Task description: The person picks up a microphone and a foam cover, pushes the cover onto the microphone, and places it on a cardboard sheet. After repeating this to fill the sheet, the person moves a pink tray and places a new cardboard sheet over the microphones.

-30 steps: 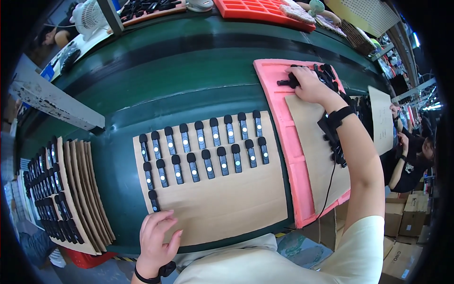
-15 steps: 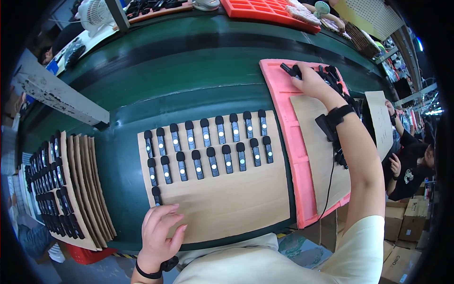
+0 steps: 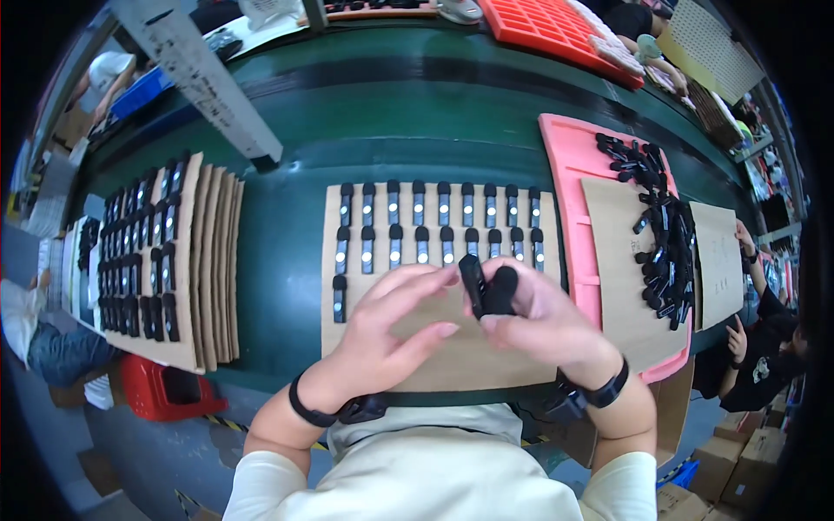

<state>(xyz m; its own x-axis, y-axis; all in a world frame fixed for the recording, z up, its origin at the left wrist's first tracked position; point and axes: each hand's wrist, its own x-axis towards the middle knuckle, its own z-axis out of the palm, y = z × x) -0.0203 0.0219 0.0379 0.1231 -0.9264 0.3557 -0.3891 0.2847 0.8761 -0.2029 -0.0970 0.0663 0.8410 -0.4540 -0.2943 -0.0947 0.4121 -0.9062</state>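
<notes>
Worktop layout, seen from the person's seat at its near edge.

A cardboard sheet (image 3: 486, 369) lies at the middle of the near edge of the worktop (image 3: 287, 286), with rows of small devices (image 3: 439, 226) on its far half. Above the sheet's near half, the left hand (image 3: 391, 326) and right hand (image 3: 543, 321) meet around a few devices (image 3: 486, 286). Toward the left edge lies a stack of loaded sheets (image 3: 174, 260). Toward the right edge lies a foam tray (image 3: 578, 174) carrying another sheet (image 3: 621, 260) and a heap of loose devices (image 3: 660, 234). At the far right corner sits a grid tray (image 3: 556, 26).
</notes>
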